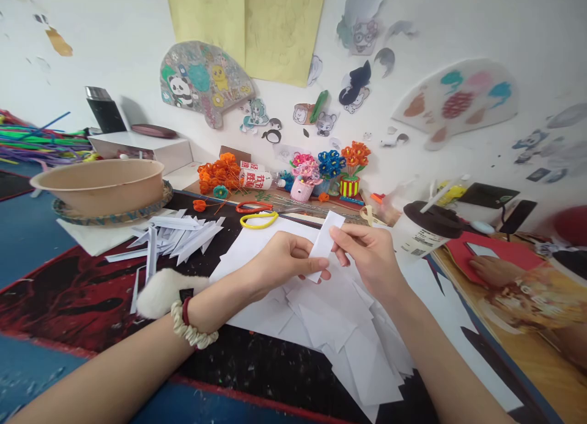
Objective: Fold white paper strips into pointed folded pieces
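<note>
A narrow folded strip of white paper (326,237) is held upright at a tilt between both hands. My left hand (287,262) pinches its lower end between thumb and fingers. Near the strip's upper right edge, my right hand (364,246) grips it with thumb and fingertips. Beneath the hands lie loose white paper pieces (367,357), spread over larger white sheets. A pile of folded white strips (183,234) rests on the dark mat to the left, beyond my left wrist.
Behind the hands lie yellow-handled scissors (259,220) and red-handled ones. A beige basin (101,179) stands at left, a lidded cup (424,228) at right. Craft flowers (305,170) line the wall. Another person's hand (495,270) rests at far right.
</note>
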The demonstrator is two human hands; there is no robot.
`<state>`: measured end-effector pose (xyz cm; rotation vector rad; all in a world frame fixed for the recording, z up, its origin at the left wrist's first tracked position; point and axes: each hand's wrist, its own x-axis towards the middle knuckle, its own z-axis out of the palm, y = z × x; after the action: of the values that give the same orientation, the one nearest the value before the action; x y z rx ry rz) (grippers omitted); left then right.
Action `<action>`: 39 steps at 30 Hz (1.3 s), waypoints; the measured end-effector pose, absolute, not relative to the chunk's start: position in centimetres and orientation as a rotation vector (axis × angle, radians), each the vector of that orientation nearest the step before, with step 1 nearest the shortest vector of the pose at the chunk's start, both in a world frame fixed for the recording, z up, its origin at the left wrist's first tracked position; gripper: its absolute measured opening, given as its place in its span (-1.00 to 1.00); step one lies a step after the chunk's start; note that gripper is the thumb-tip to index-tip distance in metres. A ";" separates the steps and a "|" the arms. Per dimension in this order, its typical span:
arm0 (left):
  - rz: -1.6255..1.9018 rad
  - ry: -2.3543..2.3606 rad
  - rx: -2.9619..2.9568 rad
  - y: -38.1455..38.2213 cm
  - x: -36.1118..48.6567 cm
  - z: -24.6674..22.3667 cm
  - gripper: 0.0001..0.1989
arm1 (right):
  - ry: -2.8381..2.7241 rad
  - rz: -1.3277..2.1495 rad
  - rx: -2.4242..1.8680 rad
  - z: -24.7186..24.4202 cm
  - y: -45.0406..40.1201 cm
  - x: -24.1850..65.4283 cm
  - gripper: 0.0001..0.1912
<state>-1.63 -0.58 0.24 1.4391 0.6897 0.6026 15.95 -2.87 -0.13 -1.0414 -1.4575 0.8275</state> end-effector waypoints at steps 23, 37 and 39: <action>0.685 0.690 1.436 -0.5 -1.5 -0.3 -0.60 | -1.361 0.670 -1.028 -0.1 -2.6 16.2 -0.67; 0.696 0.757 1.542 -0.2 -1.7 0.0 -0.72 | -1.359 0.610 -1.030 -0.3 -2.6 16.0 -0.67; 0.720 0.771 1.504 -0.2 -1.6 -0.1 -0.73 | -1.380 0.623 -1.025 -0.2 -2.7 15.8 -0.67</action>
<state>-1.61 -0.19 -0.08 1.5038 0.7711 0.7196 15.84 -2.70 -0.24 -1.0246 -1.3804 0.6232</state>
